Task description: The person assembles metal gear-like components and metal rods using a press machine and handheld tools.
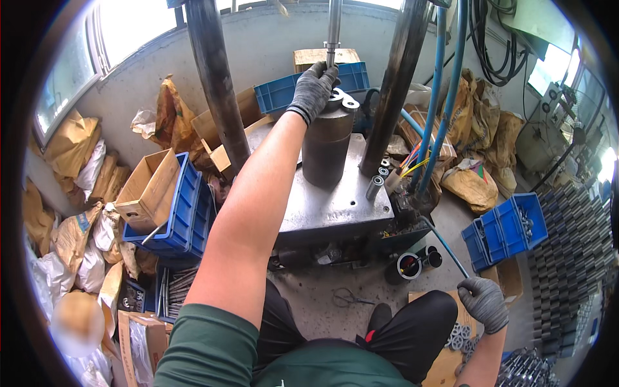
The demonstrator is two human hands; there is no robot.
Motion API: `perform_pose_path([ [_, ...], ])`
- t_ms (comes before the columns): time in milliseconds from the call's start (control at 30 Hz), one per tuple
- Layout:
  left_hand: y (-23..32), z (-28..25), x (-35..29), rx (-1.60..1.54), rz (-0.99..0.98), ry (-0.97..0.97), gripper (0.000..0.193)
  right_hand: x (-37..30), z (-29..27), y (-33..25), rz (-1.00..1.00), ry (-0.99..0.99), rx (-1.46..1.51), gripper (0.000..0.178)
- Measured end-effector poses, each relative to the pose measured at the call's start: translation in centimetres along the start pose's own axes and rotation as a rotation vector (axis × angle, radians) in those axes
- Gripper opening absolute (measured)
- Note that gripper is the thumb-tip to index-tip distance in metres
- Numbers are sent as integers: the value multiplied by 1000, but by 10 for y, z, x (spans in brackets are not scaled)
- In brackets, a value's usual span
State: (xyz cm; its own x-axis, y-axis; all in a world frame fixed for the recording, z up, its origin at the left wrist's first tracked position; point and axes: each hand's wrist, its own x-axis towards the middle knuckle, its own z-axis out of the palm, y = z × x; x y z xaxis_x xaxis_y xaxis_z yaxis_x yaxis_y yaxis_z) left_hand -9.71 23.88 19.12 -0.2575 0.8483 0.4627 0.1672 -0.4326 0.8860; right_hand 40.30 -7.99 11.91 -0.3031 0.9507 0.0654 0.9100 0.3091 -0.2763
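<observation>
My left hand (314,90), in a grey glove, reaches far forward over a dark steel cylinder (325,151). Its fingers close round the lower end of an upright metal rod (333,29); the fingers partly hide that end. Flat grey link-shaped metal parts (349,103) rest on the cylinder's top, just right of the hand. The cylinder stands on a steel press table (316,206). At the lower right my right hand (483,304), gloved too, is closed at the near end of a long thin lever (445,246) that slants up toward the machine.
Thick steel columns (218,77) flank the cylinder. Small round metal parts (375,187) stand at the table's right edge. Blue crates (187,213) sit on the left, more blue bins (516,222) on the right. Stacked dark metal parts (567,258) fill the far right. Scissors (348,298) lie on the floor.
</observation>
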Motion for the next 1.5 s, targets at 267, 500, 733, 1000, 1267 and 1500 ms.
perform_pose_path([
  [267, -1, 0, 3, 12, 18, 6, 36, 13, -17, -3, -46, 89, 126, 28],
  [500, -3, -8, 4, 106, 27, 5, 36, 118, -64, -15, -346, 843, 125, 19],
  [733, 4, 7, 3, 63, -10, 6, 33, 197, -108, 26, -302, 888, 124, 19],
  [1000, 8, -4, -4, 78, 14, 16, 41, 50, -39, 24, -200, 75, 247, 31],
  [1267, 7, -2, -4, 31, 12, 0, 40, 9, -18, 2, -18, -253, 95, 18],
  [1500, 9, -6, -7, -2, 5, -25, 40, 26, -32, -2, -30, -69, 152, 26],
])
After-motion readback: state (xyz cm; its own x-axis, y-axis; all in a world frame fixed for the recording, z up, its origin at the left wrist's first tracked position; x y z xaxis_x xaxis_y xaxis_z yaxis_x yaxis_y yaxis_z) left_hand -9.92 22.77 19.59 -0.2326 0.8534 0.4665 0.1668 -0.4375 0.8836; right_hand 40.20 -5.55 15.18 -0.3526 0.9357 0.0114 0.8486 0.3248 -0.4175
